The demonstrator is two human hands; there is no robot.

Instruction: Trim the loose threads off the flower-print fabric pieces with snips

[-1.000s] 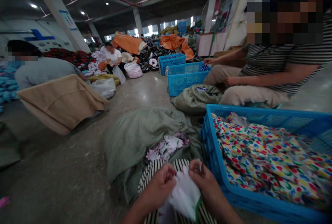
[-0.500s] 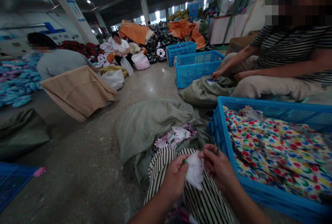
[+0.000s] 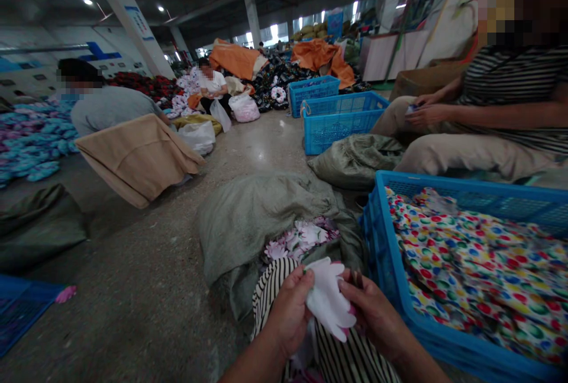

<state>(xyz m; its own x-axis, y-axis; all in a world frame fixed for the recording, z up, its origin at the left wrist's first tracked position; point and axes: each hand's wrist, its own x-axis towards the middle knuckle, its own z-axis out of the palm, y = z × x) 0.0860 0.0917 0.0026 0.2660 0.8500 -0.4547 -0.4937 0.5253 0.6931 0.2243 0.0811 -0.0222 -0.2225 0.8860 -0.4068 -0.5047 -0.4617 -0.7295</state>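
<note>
Two bare hands of mine are resting close together just on the near side of the grey-green sack, with one white cloth piece lying between them. My left hand is doing the sure holding: its thumb is pressing on the upper left part of the cloth, its other fingers are sitting curled behind, and the grip is looking narrow. My right hand is lying bent on the opposite side, its fingers half folded, its thumb tip meeting the wavy right edge. Whether that thumb is pinching or only resting there, I cannot tell; something dark is showing among the right fingers, too blurred for me to name.

Seen from my left thumb, the cloth is spreading out to the right and downward. Its longer line is slanting from the end nearest the sack toward the lower right, farther from the sack, and its petal-like tips are pointing mostly toward my right hand. Both hands are touching it, though the left is covering more of it.

Beneath, striped cloth is spreading on the near side of the sack. Other petal pieces are filling the sack's mouth, just beyond my fingers, and a blue crate of dotted cloth is standing right of the sack.
</note>
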